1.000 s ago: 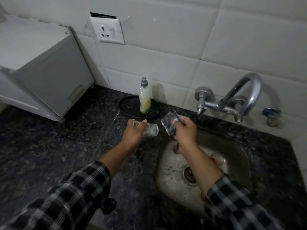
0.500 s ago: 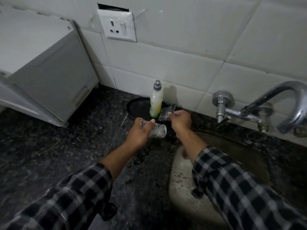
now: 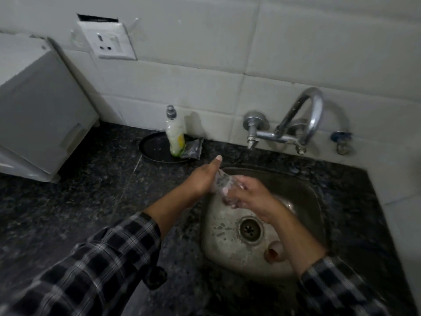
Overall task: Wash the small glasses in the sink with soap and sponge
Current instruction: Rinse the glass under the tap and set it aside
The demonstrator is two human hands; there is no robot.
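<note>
A small glass (image 3: 220, 181) is being held on its side above the far left corner of the sink (image 3: 216, 238). It is being gripped by the left hand (image 3: 201, 179), thumb raised, while its other end is being clasped by the curled fingers of the right hand (image 3: 250, 195). A second glass (image 3: 274, 252) is lying inside the sink, just beside the drain. Behind the sink's far left corner, a soap bottle (image 3: 175, 137) and a sponge (image 3: 192, 149) are being kept on a black plate (image 3: 151, 148).
</note>
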